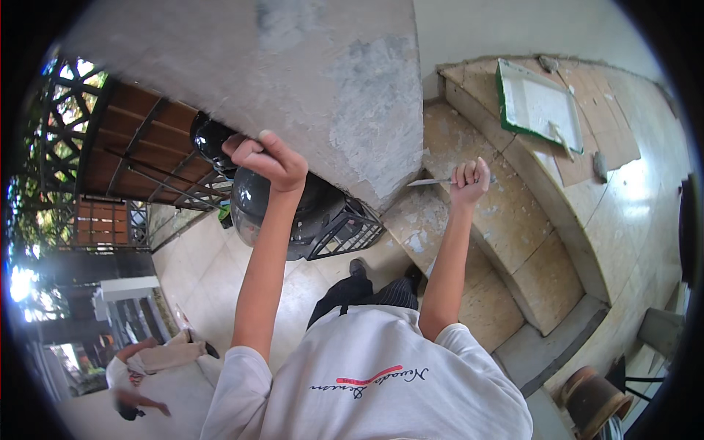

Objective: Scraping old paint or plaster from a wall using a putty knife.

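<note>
My right hand (470,180) is closed around a thin metal blade tool (429,182), seen nearly edge-on, perhaps a scraper or putty knife. Its tip points left, towards the lower corner of a wall (374,104) with peeled paint and rough grey patches. My left hand (272,159) is raised at the wall's left edge, its fingers bent. I cannot tell whether they press on the edge or hold something small. Behind that hand are a glossy black rounded object (209,140) and a dark one with a clear visor, like a helmet (247,203).
Tiled steps (511,220) scattered with paint flakes lie to the right. Above them, a green-rimmed paint tray (542,104) with white paint and a brush-like tool sits on cardboard (610,126), beside a stone (600,167). A black metal basket (346,228) juts out below the wall. Another person (148,363) is at lower left.
</note>
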The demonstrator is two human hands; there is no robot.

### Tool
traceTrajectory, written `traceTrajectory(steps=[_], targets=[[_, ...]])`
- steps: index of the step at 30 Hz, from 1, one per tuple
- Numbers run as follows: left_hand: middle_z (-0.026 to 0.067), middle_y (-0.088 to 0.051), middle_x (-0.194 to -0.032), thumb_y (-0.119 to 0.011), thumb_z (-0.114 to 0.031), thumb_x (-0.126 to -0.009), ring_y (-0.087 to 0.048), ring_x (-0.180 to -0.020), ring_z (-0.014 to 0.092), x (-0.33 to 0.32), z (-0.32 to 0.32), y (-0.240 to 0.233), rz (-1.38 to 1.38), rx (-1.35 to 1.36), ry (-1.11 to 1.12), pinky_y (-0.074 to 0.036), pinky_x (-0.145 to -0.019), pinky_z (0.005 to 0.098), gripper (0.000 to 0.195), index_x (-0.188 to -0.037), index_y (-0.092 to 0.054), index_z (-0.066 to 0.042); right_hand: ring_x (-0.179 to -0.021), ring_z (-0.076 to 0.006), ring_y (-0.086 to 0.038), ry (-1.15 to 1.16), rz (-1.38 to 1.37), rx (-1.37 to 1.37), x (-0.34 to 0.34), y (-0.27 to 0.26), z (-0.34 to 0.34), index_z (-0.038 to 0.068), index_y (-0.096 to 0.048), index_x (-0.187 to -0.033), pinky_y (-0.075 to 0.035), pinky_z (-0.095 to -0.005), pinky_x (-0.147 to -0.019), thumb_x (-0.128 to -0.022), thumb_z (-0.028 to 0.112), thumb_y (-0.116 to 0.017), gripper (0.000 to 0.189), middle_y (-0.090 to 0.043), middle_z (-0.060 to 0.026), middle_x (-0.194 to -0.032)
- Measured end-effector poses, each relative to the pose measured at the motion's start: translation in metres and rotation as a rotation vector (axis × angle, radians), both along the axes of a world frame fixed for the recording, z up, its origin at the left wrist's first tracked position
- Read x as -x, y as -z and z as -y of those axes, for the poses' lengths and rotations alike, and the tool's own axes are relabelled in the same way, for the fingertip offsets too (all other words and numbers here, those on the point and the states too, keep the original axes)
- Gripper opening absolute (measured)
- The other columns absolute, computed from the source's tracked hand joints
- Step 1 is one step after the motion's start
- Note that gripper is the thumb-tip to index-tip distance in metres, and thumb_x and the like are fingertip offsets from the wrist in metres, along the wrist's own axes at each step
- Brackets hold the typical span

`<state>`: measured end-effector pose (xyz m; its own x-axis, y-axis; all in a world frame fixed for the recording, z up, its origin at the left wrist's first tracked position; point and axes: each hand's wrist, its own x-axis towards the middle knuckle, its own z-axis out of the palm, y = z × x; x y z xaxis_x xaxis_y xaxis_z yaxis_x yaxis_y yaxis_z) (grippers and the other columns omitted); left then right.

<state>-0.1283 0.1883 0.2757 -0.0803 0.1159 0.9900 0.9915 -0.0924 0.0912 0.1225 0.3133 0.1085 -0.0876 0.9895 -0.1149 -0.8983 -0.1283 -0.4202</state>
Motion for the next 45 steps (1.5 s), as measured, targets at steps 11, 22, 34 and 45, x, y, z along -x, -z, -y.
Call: traceTrajectory(steps=[11, 22, 34, 45], targets=[[0.0062, -0.029, -0.083, -0.035, -0.012, -0.09, -0.026, -0.081, 0.017, -0.003, -0.002, 0.004, -0.072, -0.032, -0.06, -0.026, -0.08, 0.0353, 0.016, -0.078, -0.025, -0.008, -0.032, -0.0108, -0.022, 0.197, 0.054, 0.325, 0.095, 0.053, 0.028, 0.015, -0.027, -0.05, -0.02, -0.0264, -0.031, -0.075, 0.018, -0.039, 0.028, -0.022, 0.0017, -0.043], [0.0061, -0.029, -0.083, -0.035, -0.014, -0.09, -0.026, -0.082, 0.018, 0.006, 0.003, 0.012, -0.075, -0.02, -0.068, -0.025, -0.082, 0.0353, 0.018, -0.078, -0.024, -0.007, -0.034, -0.0101, -0.023, 0.204, 0.073, 0.411, 0.09, 0.058, 0.03, 0.014, -0.027, -0.053, -0.021, -0.0261, -0.033, -0.076, 0.019, -0.04, 0.027, -0.022, 0.0028, -0.045], [0.0083, -0.03, -0.085, -0.034, -0.015, -0.09, -0.027, -0.084, 0.019, 0.003, 0.002, 0.006, -0.087, 0.016, -0.069, -0.026, -0.082, 0.036, 0.017, -0.079, -0.024, -0.008, -0.036, -0.0108, -0.022, 0.303, 0.134, 0.517, 0.063, 0.102, 0.063, 0.013, -0.027, -0.053, -0.016, -0.0264, -0.033, -0.068, 0.015, -0.041, 0.02, -0.024, 0.0015, -0.045], [0.0081, -0.031, -0.084, -0.035, -0.016, -0.09, -0.027, -0.084, 0.019, 0.006, 0.003, 0.011, -0.057, -0.012, -0.058, -0.026, -0.081, 0.0352, 0.017, -0.079, -0.024, -0.008, -0.034, -0.0111, -0.021, 0.188, 0.013, 0.627, 0.113, 0.042, 0.055, 0.016, -0.024, -0.047, -0.019, -0.0275, -0.034, -0.067, 0.017, -0.043, 0.028, -0.022, 0.0029, -0.043]])
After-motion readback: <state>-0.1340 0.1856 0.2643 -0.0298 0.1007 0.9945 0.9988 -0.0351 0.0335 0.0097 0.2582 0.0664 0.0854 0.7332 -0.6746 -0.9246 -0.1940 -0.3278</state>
